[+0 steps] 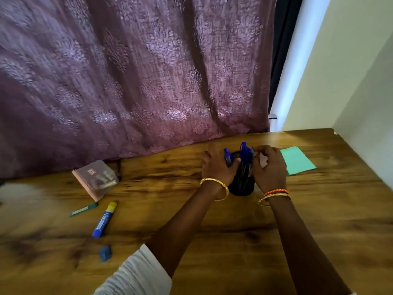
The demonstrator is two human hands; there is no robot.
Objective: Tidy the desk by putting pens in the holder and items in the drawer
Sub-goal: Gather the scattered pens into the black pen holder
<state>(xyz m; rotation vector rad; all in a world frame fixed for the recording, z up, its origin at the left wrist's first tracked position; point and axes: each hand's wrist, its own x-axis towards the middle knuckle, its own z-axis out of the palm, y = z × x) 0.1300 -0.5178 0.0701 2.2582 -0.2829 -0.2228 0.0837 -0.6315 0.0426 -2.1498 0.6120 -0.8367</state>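
A black mesh pen holder (243,186) stands on the wooden desk (212,241) with several blue pens (245,150) sticking out of its top. My left hand (217,167) wraps around the holder's left side, and one blue pen (228,158) lies against its fingers. My right hand (270,167) is at the holder's right side, with its fingertips pinched at the pen tops. To the left on the desk lie a blue glue stick with a yellow cap (104,219), a thin green pen (84,209) and a small blue eraser (105,252).
A clear plastic box (95,179) rests on a pinkish pad at the back left. A green sheet of paper (296,159) lies right of the holder. A purple curtain (138,81) hangs behind the desk, and a pale wall (361,92) borders its right side.
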